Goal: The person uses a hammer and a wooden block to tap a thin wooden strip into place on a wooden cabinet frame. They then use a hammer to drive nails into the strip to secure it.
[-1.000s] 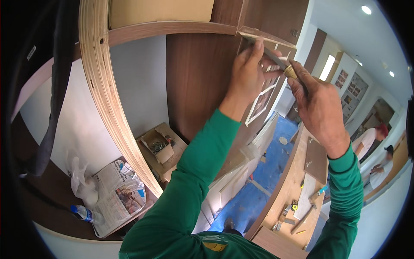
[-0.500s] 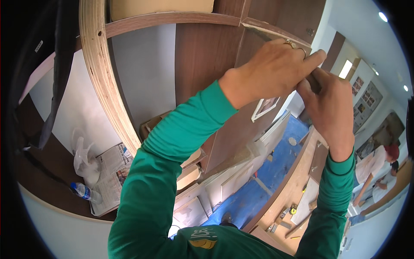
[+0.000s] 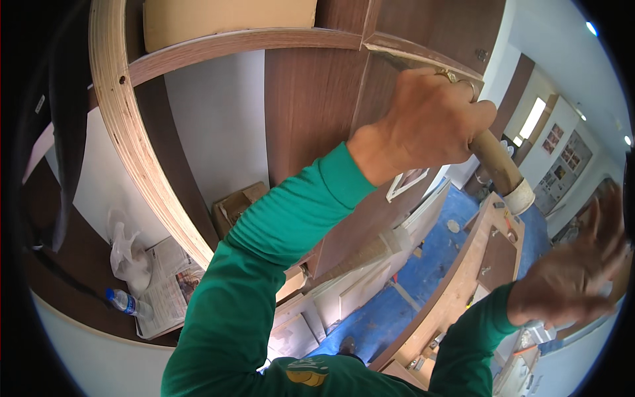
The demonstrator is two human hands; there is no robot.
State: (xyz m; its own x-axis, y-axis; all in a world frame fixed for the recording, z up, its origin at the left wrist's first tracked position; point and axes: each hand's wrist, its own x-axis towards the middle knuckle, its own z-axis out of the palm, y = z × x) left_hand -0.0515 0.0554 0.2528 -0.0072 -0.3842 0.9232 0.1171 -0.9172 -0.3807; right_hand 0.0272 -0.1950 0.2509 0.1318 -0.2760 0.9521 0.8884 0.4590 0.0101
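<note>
My left hand (image 3: 430, 122) is raised to the upper edge of a dark brown veneered panel (image 3: 311, 99) and is closed around a wooden-handled tool (image 3: 499, 169). Its thick tan handle, with a whitish end, sticks out down and to the right of my fist; the tool's head is hidden behind my fingers. My right hand (image 3: 575, 274) hangs lower at the right with its fingers spread, holding nothing and well apart from the tool. Both arms are in green sleeves.
A curved plywood edge (image 3: 132, 152) arcs down the left. Far below lie newspaper (image 3: 165, 291), a plastic bottle (image 3: 122, 302), a white bag (image 3: 126, 255) and a cardboard box (image 3: 238, 205). Blue floor covering (image 3: 397, 311) and a long wooden bench (image 3: 463, 284) are at lower right.
My right hand held the tool near the panel, both hands met on it, and now my left hand grips it alone. My right hand has dropped away to the lower right, open.
</note>
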